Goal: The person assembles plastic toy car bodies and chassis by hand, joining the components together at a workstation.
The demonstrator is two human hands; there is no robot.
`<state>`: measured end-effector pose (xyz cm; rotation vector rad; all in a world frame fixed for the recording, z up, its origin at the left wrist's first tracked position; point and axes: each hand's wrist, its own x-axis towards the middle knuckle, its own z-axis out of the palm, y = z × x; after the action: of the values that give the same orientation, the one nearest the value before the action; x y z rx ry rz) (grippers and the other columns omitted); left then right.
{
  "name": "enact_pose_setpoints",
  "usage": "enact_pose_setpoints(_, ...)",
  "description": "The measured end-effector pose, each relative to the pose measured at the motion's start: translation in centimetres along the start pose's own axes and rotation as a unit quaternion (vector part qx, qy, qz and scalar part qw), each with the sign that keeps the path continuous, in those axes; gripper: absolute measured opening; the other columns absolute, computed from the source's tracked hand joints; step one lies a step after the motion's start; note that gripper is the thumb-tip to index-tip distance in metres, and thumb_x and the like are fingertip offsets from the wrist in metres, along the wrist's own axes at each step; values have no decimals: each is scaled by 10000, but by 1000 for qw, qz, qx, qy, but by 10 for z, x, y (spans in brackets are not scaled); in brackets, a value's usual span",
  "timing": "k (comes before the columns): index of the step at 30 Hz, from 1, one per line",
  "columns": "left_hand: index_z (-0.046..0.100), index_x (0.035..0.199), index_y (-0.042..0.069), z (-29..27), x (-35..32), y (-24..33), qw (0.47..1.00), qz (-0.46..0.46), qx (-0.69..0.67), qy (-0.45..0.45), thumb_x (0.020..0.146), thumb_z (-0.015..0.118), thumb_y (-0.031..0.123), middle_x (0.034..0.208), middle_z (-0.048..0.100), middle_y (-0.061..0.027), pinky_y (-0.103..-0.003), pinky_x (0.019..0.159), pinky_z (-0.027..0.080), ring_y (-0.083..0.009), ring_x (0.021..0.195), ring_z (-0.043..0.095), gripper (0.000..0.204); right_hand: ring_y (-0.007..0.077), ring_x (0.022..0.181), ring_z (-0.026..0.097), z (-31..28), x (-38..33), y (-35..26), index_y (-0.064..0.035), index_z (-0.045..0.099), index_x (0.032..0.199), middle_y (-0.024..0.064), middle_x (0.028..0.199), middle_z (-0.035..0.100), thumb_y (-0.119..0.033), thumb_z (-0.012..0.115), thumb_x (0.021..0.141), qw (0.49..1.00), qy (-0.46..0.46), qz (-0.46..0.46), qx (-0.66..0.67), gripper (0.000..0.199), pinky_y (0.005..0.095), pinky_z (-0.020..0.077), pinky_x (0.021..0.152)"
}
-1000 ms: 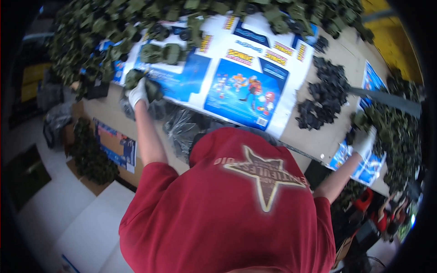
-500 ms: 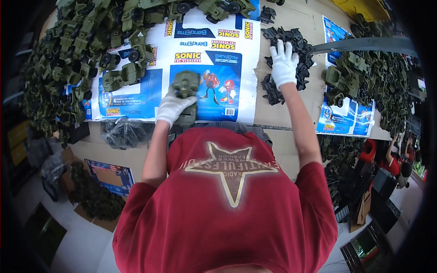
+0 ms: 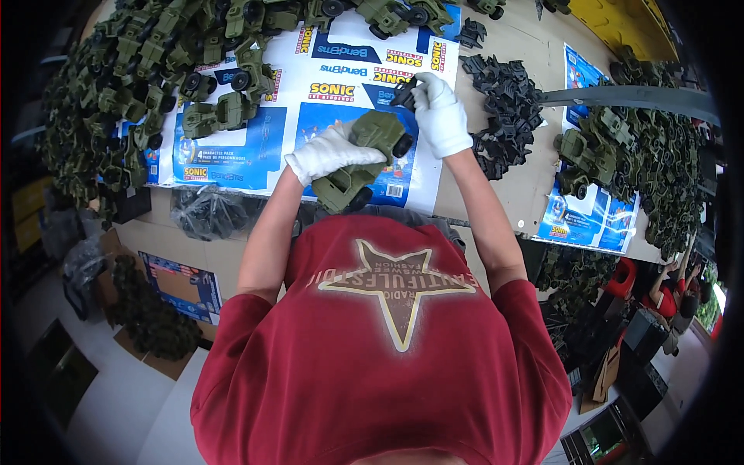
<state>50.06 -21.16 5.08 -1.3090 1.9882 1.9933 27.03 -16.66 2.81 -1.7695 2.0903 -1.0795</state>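
Observation:
My left hand (image 3: pixel 332 152), in a white glove, grips an olive green toy truck (image 3: pixel 361 159) over the blue and white printed card sheet (image 3: pixel 256 147) at the table's near edge. My right hand (image 3: pixel 440 116), also gloved in white, holds a small black plastic part (image 3: pixel 403 94) just above the truck's front end. Hands and truck are close together in front of my red shirt.
Several more green toy trucks (image 3: pixel 155 70) are heaped along the table's left and far side. A pile of black parts (image 3: pixel 508 116) lies right of my hands, with more trucks (image 3: pixel 620 155) beyond. A bag of dark parts (image 3: pixel 205 211) hangs below the table edge.
My right hand left the black parts pile and came in to the truck with a black part. My left hand kept the truck and drew it slightly nearer.

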Motion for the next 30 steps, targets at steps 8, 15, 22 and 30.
enact_pose_setpoints(8,437,1458,82,6,-21,38,988,13,151,-13,680,780,610,1295,595,-243,-325,1111,357,-339,1242,547,1000,102,892,618,-57,-14,-14,-60,427,1445,75,1229,578,-20,665,897,840,-198,290,414,599,233,502,652)
enact_pose_setpoints(15,516,1408,124,6,-29,60,997,13,47,-53,685,779,589,1229,655,-165,-314,1069,404,-262,1160,604,899,112,1028,603,-78,-21,-19,-4,562,1338,71,1202,642,-38,665,903,854,-185,280,399,448,256,487,905)
enact_pose_setpoints(22,581,1335,98,7,-28,65,996,8,72,-45,713,816,462,1117,704,-111,-305,960,483,-205,1037,647,757,130,1197,539,-90,-25,-6,11,520,1377,89,1350,572,-88,639,940,810,-283,202,473,464,273,443,1009)
enact_pose_setpoints(30,652,1195,7,15,-32,67,991,19,-118,-60,735,821,406,971,725,-105,-274,742,553,-133,806,686,632,226,1334,463,-76,-32,1,50,390,1452,163,1433,498,-253,647,943,739,-248,216,589,646,361,361,1125)
